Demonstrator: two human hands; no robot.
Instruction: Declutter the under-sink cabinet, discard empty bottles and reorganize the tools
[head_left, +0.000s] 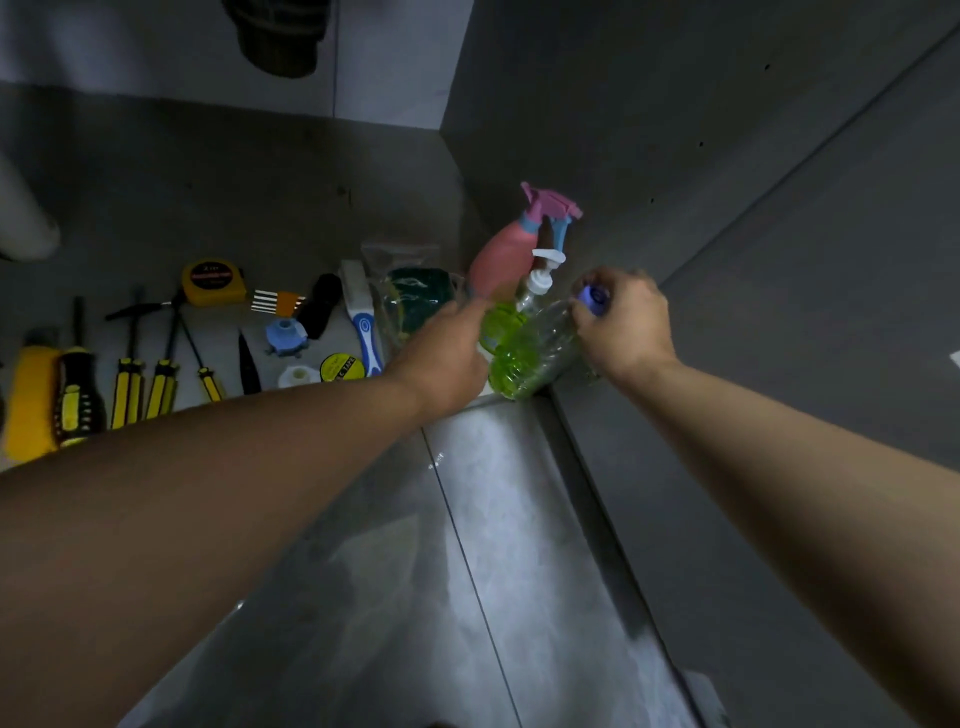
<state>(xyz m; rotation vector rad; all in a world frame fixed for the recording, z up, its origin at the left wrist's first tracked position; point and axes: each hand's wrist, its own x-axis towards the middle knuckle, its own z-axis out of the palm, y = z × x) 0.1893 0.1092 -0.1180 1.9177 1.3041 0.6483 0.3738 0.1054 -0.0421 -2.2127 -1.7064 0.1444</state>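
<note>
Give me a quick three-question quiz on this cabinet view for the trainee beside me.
1. True or false: the right hand has its fingers round the purple cap of the clear ribbed plastic bottle holding green liquid.
2. The pink plastic spray bottle: A) lies flat on its side; B) stands behind the clear bottle; C) is held by the right hand.
3. Fill in: the yellow-and-black-handled screwdrivers lie in a row to the ___ of the left hand.
Key: 1 true; 2 B; 3 left.
</note>
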